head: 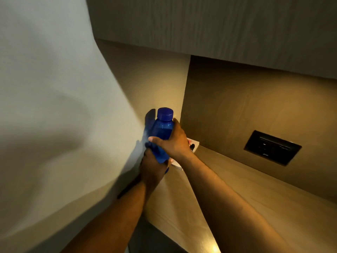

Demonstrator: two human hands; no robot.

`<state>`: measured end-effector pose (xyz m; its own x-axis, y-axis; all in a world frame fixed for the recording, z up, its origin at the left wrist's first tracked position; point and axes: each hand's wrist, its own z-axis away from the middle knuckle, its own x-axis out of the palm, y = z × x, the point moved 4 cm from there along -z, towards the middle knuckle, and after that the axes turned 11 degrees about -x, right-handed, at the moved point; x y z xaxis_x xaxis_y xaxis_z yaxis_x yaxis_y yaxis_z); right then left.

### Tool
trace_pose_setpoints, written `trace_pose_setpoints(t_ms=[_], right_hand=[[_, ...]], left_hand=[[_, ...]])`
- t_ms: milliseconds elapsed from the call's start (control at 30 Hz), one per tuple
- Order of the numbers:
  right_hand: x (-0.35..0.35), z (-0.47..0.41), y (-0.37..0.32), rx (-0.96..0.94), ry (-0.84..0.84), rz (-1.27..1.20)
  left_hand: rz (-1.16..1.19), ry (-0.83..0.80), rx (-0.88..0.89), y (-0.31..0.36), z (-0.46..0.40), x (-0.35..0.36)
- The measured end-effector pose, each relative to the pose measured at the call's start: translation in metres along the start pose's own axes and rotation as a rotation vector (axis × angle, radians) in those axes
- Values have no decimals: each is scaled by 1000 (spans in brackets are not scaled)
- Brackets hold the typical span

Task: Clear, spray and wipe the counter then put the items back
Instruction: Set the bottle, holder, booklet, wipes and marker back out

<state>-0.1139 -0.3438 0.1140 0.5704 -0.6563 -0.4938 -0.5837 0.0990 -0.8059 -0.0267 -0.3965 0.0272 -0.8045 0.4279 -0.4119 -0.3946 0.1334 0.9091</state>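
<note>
Both my arms reach out from the bottom edge, and that edge cuts them off above the elbows. My left arm is dark, in shadow. My right arm is lit by warm yellow light.

Under my arms is the wooden worktop [246,194]. Its near corner has a bright shiny spot, and the bottom and right edges cut the top off.

My hands are close together, both on one blue bottle [161,136]. My left hand [152,168] grips the bottom of the bottle from below. It is dark and a bit blurry, so I cannot make out each finger. My right hand [174,141] is wrapped round the middle of the bottle, with the thumb across the front. The bottle stands nearly upright, tipped a little to the right. It is held up above the back left corner of the worktop, near the wall. Its blue cap [165,114] is on top. The hands hide most of the lower part.

Just behind my right hand something white [177,166] lies on the worktop in the corner. I can see a bit of pink and something small and dark on it. My hands hide most of it, so I cannot tell what it is.

Farther back on the right is a dark socket plate [272,147] in the brown back panel. On the left is a big pale wall [54,106], blurry, with the bottle's shadow on it. A wooden cupboard [218,24] hangs above.
</note>
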Motion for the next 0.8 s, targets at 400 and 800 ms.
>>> trace_pose_setpoints(t_ms=[400,800], right_hand=[[-51,30,8,22,276,160],[-190,68,64,262,569,393]], left_hand=[[-175,-61,176,19,10,36],[-287,-470,262,96,47,182]])
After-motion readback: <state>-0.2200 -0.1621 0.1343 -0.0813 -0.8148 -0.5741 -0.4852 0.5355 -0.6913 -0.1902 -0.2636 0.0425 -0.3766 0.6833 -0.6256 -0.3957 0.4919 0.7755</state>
